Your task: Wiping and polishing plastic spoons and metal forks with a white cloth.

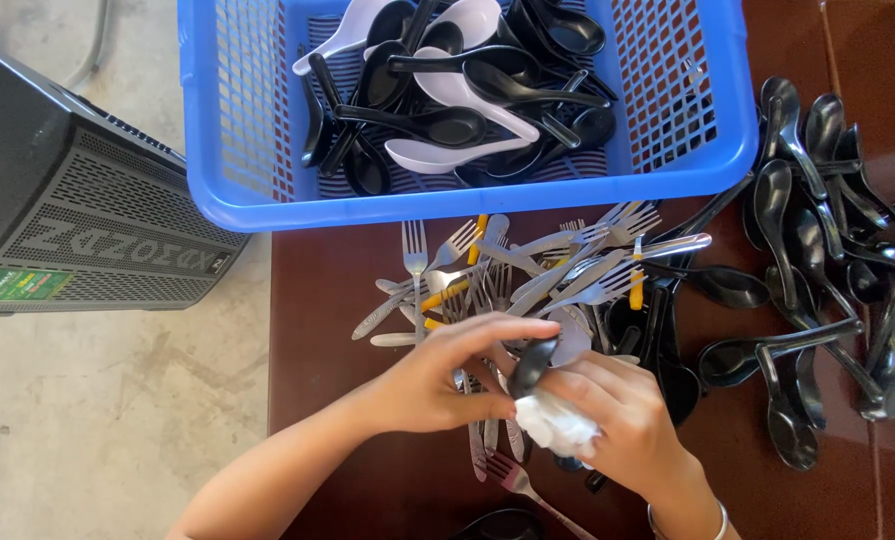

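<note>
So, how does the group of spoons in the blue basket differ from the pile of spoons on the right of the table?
The spoons in the blue basket mix black and white ones; the pile on the table shows only black ones. The basket walls hold the first group together, while the table pile spreads loosely over the brown table. Both are the same deep soup-spoon shape, lying crossed in no order.

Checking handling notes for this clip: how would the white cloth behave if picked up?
The white cloth bunches in the right hand, so it is probably floppy and light. Crumpled against the black spoon, it likely conforms rather than slips.
</note>
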